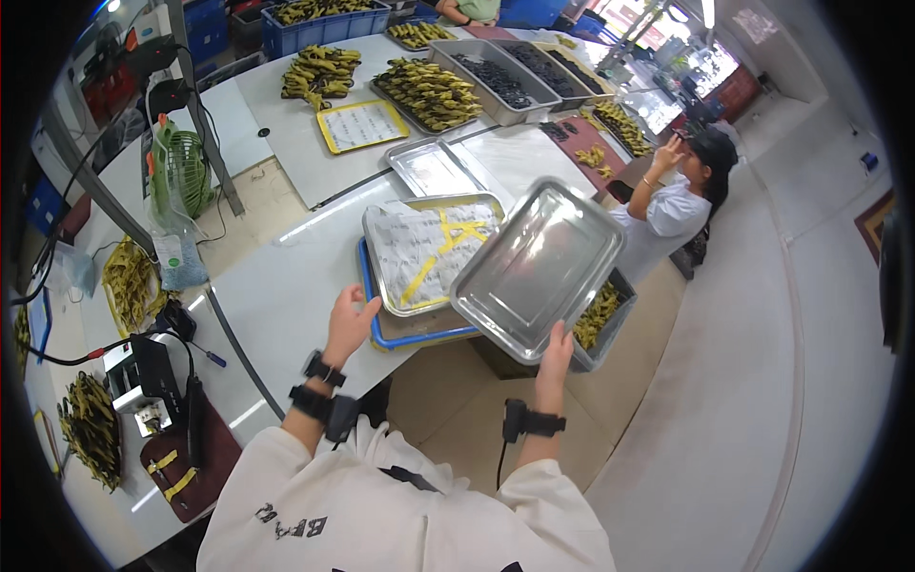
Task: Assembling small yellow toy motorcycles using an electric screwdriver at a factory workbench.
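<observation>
My right hand (pixel 557 355) grips the near edge of an empty-looking silver metal tray (pixel 538 267), which is tilted in the air. Beneath its left side sits another metal tray (pixel 386 286), lined with white printed paper (pixel 410 243) and with yellow strips (pixel 419 278) on top. That lined tray rests on a blue-rimmed tray (pixel 381 340) at the table's edge. Close to the blue rim's left corner is my left hand (pixel 351 324), open, thumb and fingers apart, holding nothing. Both my wrists wear black straps.
A grey bin (pixel 620 324) of yellow pieces stands below the raised tray. To the right sits a person (pixel 667 205) in white. Farther back are piles of yellow-and-black parts (pixel 429 92) and grey bins (pixel 496 81). At left are a green fan (pixel 179 167) and a boxy device (pixel 143 386).
</observation>
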A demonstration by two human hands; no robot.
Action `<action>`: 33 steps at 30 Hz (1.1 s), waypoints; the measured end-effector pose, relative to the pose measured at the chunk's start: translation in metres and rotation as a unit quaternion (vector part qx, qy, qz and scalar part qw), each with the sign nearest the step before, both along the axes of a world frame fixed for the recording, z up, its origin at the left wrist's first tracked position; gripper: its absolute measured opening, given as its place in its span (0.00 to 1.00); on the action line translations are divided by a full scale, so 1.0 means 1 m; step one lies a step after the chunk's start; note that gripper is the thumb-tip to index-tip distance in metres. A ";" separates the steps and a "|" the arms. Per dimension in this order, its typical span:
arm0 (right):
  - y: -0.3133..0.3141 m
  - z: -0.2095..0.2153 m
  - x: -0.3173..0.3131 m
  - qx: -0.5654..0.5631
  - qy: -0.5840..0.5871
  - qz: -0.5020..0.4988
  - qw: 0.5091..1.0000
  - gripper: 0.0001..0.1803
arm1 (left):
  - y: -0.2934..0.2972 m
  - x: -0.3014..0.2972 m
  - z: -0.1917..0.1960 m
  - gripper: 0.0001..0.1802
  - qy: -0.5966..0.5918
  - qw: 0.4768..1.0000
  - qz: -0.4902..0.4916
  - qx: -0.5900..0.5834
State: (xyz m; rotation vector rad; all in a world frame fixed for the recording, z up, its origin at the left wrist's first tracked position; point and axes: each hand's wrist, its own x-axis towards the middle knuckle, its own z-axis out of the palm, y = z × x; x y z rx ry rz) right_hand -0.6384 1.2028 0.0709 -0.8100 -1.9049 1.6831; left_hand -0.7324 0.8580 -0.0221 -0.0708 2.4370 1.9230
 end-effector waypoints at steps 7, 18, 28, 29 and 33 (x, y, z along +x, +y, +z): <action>0.044 0.007 -0.173 0.080 -0.005 0.079 0.994 0.21 | 0.055 -0.079 -0.043 0.38 -0.107 0.959 0.032 -0.259; 0.082 -0.044 -0.462 0.151 -0.068 0.360 0.918 0.18 | 0.002 -0.015 0.004 0.42 -0.324 0.930 0.012 -0.170; 0.076 -0.174 -0.500 0.486 -0.061 0.377 0.786 0.30 | 0.093 -0.010 -0.043 0.35 -0.075 0.952 0.197 -0.221; 0.078 -0.176 -0.505 0.461 -0.084 0.377 0.799 0.28 | 0.101 -0.016 -0.041 0.33 -0.092 0.953 0.209 -0.200; 0.108 -0.193 -0.546 0.312 -0.184 0.423 0.830 0.19 | 0.122 -0.025 -0.039 0.31 -0.196 0.954 0.228 0.006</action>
